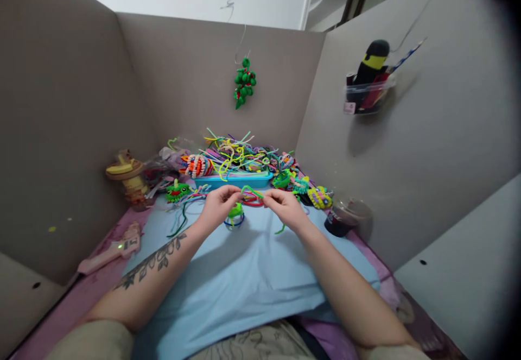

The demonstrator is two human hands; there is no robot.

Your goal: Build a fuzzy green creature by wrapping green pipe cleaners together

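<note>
Both hands meet over the light blue cloth (244, 278). My left hand (218, 206) and my right hand (285, 207) each pinch an end of a small bundle of pipe cleaners (251, 194), green on top with red and blue strands, stretched between the fingertips. Under the hands a small green and blue pipe cleaner figure (235, 214) lies on the cloth. Loose green and blue strands (181, 219) trail to the left of my left hand.
A heap of coloured pipe cleaners (234, 156) lies behind a blue tray (232, 180). Small figures (319, 197) sit to the right, a dark cup (340, 220) beside them. A pink glue gun (112, 251) lies left. Grey partitions enclose the desk; a green ornament (244, 83) hangs behind.
</note>
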